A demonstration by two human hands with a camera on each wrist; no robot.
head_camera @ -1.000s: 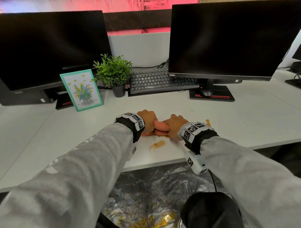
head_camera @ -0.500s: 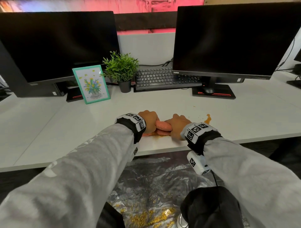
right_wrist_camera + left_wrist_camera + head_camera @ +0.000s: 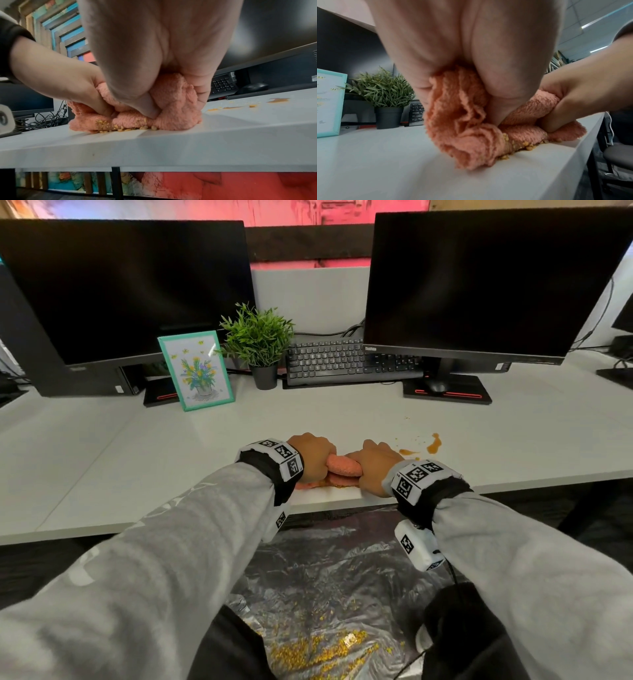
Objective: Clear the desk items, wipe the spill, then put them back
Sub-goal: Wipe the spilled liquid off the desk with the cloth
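head view shows me both fists bunched on the pink cloth right at the front edge of the desk, so the risk i see first is the grainy yellow mush packed under the cloth's near hem. if i drag any closer it goes over the lip and onto the silver sheet below, which already carries yellow bits. a hard squeeze could also push the wet stuff out sideways and smear it wider. the second risk is what i am not covering: an orange splash and small drips sit on the desk just to the right of my right hand, apart from the cloth, and i could easily miss them. the picture frame, potted plant and keyboard stand well back near the monitors, so i judge them safe from the wiping.

as for pose, my left hand is knuckles up, fingers curled tight round the cloth's left end. my right hand is clenched on the other end, thumb pressing into the folds. both wrists are low over the edge, forearms coming in side by side.
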